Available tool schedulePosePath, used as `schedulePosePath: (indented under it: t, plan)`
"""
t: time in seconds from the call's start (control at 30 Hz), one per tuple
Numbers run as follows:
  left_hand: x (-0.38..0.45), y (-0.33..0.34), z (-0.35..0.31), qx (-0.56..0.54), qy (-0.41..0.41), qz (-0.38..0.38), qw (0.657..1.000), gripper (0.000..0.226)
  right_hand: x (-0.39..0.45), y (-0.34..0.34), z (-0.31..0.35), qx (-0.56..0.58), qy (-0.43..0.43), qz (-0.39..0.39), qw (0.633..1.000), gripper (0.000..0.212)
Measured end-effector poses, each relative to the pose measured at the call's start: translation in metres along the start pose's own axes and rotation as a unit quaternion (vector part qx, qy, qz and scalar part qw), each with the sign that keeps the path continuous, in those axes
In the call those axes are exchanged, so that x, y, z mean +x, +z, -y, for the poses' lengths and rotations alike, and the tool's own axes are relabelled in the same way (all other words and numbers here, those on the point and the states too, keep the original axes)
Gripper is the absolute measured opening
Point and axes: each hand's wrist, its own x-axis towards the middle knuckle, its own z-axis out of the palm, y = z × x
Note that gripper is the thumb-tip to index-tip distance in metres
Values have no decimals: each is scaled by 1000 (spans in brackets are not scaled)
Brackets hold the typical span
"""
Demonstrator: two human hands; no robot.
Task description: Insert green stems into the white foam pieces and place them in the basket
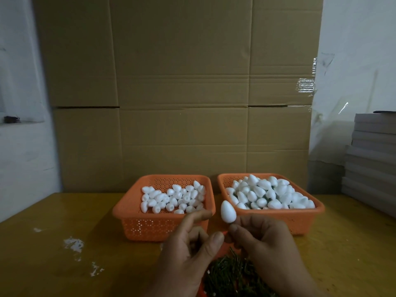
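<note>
Right hand (260, 236) pinches an egg-shaped foam piece (228, 211) at its base, pointed end up, presumably freshly stemmed. Left hand (192, 243) loosely open, holding nothing. Green stems (231, 273) heaped below; two orange baskets (137, 213) beyond.

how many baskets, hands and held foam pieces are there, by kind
orange baskets: 2, the left basket and the right basket
hands: 2, the left hand and the right hand
foam pieces held up: 1, a white foam egg pinched at its base by the right hand
total: 5
Loose foam pieces in the baskets and the green stems are too many to count.
</note>
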Motion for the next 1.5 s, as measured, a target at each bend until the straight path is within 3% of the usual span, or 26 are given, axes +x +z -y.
schedulePosePath:
  t: [0.1, 0.27, 0.47, 0.6, 0.73, 1.03, 1.3, 1.43, 1.5]
  plan:
    - [-1, 0, 4, 29, 3, -1, 1000, 52, 18, -10, -4, -43, 2, -41, 998, 17]
    - [-2, 1, 4, 58, -10, 9, 998, 20, 61, -31, -13, -153, -1, -136, 979, 15]
    - [-2, 2, 4, 64, -9, 12, 998, 16, 108, -60, -25, -267, 13, -213, 940, 16]
    - [-1, 1, 5, 66, -1, 8, 998, 17, 127, -68, -34, -320, 69, -231, 916, 28]
    - [-1, 1, 6, 72, 1, 10, 997, 24, 137, -69, -34, -355, 94, -227, 902, 26]
    - [1, 0, 7, 78, -2, 8, 997, 17, 148, -64, -38, -427, 93, -211, 875, 20]
    - [0, 1, 7, 79, 0, 6, 997, 16, 138, -63, -33, -413, 28, -219, 884, 20]
    - [1, -1, 5, 88, 8, 0, 996, 13, 117, -56, -20, -345, -33, -239, 907, 22]
    - [3, -3, 5, 100, 15, -13, 995, 24, 98, -51, -11, -303, -50, -235, 922, 23]
